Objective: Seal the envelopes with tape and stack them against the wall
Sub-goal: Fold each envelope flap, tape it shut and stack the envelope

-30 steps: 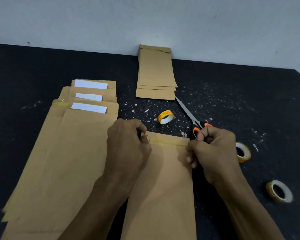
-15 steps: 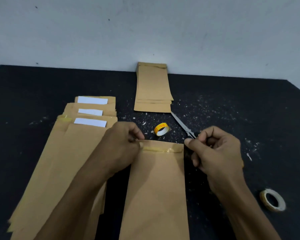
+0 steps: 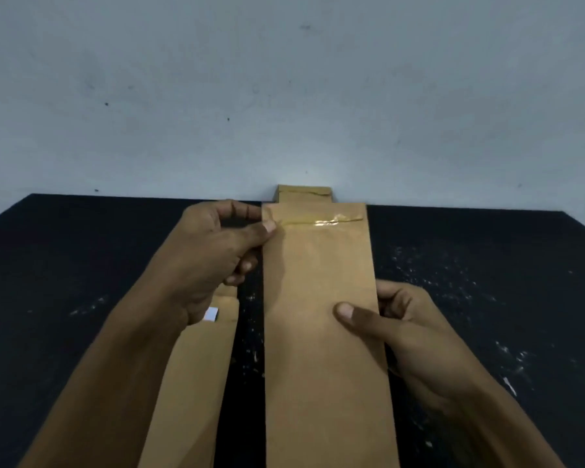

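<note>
Sealing looks done; the stacking step is in hand. Long brown paper envelope [image 3: 321, 315], matte, flap held by a wrinkled glossy strip of clear tape [image 3: 321, 221], is lifted between both hands. Left hand [image 3: 217, 251] pinches its top corner; right hand [image 3: 395, 325] grips the edge, thumb on top. Beyond the fingertips, the brown envelope stack [image 3: 304, 193] touches the pale wall [image 3: 284, 96]. Next: carry forward, square edges, release.
</note>
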Motion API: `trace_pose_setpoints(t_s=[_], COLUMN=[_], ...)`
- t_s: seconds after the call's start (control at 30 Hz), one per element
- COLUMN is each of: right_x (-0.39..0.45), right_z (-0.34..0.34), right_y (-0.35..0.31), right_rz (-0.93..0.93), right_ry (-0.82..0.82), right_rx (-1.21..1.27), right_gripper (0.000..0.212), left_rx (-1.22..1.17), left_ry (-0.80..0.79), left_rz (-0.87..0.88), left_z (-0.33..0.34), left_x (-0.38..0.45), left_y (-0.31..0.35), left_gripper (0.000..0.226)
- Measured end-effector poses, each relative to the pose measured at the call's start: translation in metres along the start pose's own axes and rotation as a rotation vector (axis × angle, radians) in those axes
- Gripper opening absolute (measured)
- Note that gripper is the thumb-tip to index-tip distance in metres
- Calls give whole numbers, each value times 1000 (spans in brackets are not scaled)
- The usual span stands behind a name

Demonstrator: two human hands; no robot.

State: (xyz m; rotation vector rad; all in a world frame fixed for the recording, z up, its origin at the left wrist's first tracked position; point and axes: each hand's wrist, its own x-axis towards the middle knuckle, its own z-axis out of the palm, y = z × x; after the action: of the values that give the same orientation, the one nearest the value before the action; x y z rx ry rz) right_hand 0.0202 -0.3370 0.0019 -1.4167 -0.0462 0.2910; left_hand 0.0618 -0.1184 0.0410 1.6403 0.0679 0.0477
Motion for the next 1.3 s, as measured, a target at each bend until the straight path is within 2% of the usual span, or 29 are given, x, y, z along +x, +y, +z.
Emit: trace_pose_setpoints(t_s=[0.1, 0.2, 0.33, 0.43, 0.57, 0.7, 0.83, 0.93, 1.13, 1.3], right_x=[29, 67, 123, 165, 211, 237, 249, 250, 224, 165], right_z=[-3, -7, -14, -21, -24, -26, -31, -33, -24, 10], right_y=[-12, -20, -25, -25, -20, -9, 4, 7, 2, -8], right_rz=[-12, 54, 108, 60, 6, 0, -30, -12, -67, -162], right_ry=[81, 207, 301, 333, 363, 385, 417, 426, 436, 396], right_rx=[52, 48, -155, -324, -455, -647, -867, -958, -1115, -1181], right_gripper=[22, 20, 20, 25, 20, 27, 34, 47, 41, 53], left_rx=[67, 137, 243, 290, 378, 522, 636, 686, 697, 666], left_ry=[-35, -61, -11, 27, 92, 119, 112, 83, 72, 87], left_rz=[-61, -130, -156, -152, -142, -77, -42, -37, 9, 105], left_z=[10, 22, 32, 36, 36, 38, 40, 40, 26, -8], left_x=[14, 30, 70, 105, 146, 168, 176, 174, 157, 101], left_y=[-7, -18, -29, -37, -50, -58, -66, -69, -58, -36], left_gripper=[14, 12, 12, 12, 14, 16, 18, 20, 39, 21])
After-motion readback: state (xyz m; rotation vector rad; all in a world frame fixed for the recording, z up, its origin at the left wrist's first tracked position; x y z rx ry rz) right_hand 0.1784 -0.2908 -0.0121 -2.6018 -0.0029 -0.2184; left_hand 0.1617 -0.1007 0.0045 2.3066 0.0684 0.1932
